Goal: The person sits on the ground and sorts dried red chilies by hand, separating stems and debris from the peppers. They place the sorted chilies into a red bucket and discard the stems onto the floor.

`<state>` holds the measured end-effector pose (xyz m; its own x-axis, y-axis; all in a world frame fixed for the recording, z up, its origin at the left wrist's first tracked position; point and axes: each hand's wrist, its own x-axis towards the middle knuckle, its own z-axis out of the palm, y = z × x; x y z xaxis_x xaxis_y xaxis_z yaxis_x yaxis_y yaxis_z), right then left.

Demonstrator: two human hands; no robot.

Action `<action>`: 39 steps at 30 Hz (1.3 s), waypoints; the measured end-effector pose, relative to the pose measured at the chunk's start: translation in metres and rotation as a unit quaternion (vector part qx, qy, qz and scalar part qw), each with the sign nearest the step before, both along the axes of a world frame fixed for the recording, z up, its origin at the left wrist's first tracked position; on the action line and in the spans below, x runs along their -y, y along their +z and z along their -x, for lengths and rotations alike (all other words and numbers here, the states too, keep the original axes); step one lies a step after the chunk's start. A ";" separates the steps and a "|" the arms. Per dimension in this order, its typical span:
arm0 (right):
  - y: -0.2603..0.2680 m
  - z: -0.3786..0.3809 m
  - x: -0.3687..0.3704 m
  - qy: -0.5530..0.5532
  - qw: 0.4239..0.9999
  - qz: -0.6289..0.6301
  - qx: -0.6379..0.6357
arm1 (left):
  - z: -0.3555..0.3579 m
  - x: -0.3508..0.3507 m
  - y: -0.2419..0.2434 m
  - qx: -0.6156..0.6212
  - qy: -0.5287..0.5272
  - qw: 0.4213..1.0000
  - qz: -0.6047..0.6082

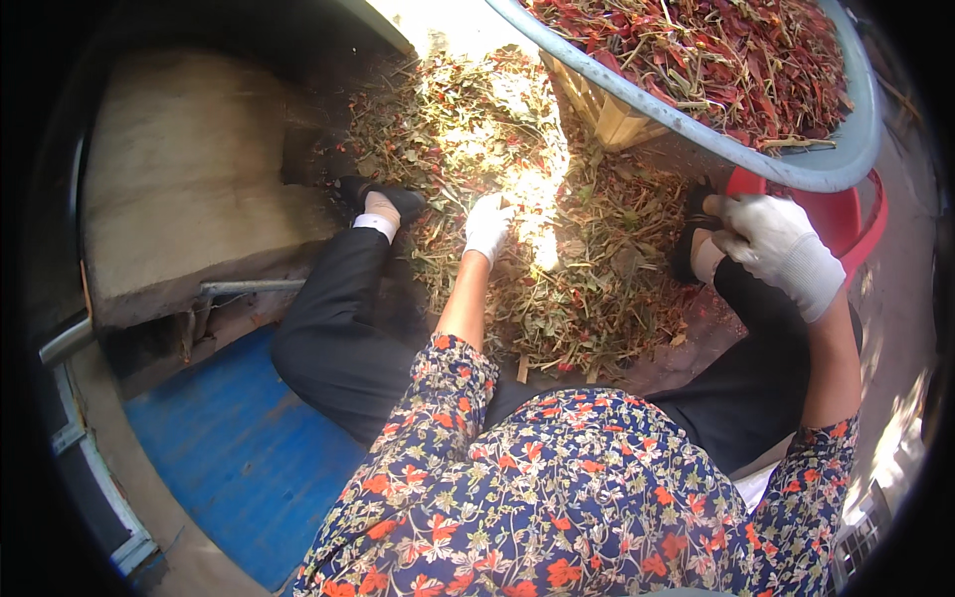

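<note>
My left hand (pixel 489 225), in a white knit glove, reaches down to a heap of dry stems, leaves and red bits (pixel 589 283) on the ground between my legs. Its fingertips are lost in bright sunlight, so whether they pinch anything is unclear. Raised over my right knee is my right hand (pixel 772 242), also gloved and blurred, its fingers curled. What it may hold cannot be made out. Just behind it, partly hidden, stands a red plastic bucket (pixel 832 224). Above both, a light blue basin (pixel 716 142) is piled with dried red chili peppers and stalks (pixel 716 67).
The basin appears to rest on a pale yellow slatted crate (pixel 608 112). A concrete ledge (pixel 186 179) rises at the left, with a blue board (pixel 246 455) below it. My shoed feet flank the heap. A grey plastic crate (pixel 858 537) shows at lower right.
</note>
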<state>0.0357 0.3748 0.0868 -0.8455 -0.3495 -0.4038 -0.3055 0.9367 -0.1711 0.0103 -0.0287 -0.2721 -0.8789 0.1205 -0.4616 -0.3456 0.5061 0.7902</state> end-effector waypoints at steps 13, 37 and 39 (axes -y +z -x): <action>-0.007 -0.010 0.055 0.036 0.983 0.163 -0.072 | -0.046 -0.094 0.222 0.066 -0.037 0.890 -0.449; -0.013 -0.009 0.047 0.056 0.978 0.193 -0.048 | -0.060 -0.147 0.247 0.137 -0.135 0.899 -0.393; -0.013 -0.006 0.038 0.039 0.987 0.143 -0.064 | -0.073 -0.152 0.211 0.180 -0.209 0.885 -0.376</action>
